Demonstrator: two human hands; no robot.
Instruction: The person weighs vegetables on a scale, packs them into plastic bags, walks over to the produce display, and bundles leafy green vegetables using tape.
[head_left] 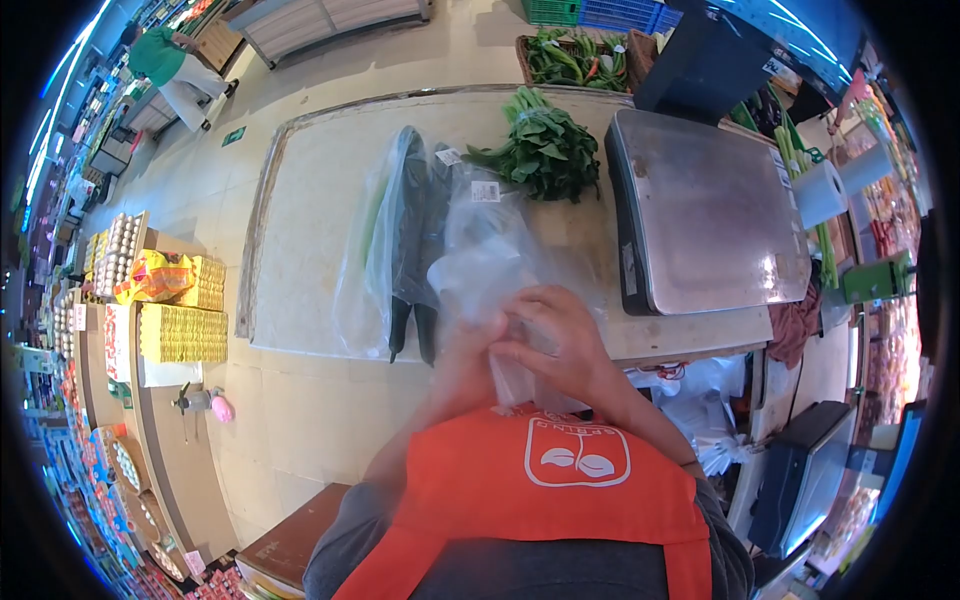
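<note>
My left hand (468,352) and my right hand (562,335) meet at the gathered end of a clear plastic bag (490,262), near the table's front edge. The right fingers are curled in a pinch on the film; the left hand is blurred but closed against it. A small white label (485,191) shows at the bag's far end; its contents are hard to make out. Just left of it lie long dark green vegetables (408,235), resembling cucumbers, inside clear plastic. Beyond the bag rests a bunch of leafy greens (548,150).
A metal-topped weighing scale (710,220) occupies the table's right side, with a dark display housing (700,65) behind. Paper rolls (822,192) stand at far right. A basket of peppers (580,60) is past the table. Plastic bags (700,400) hang below the right edge.
</note>
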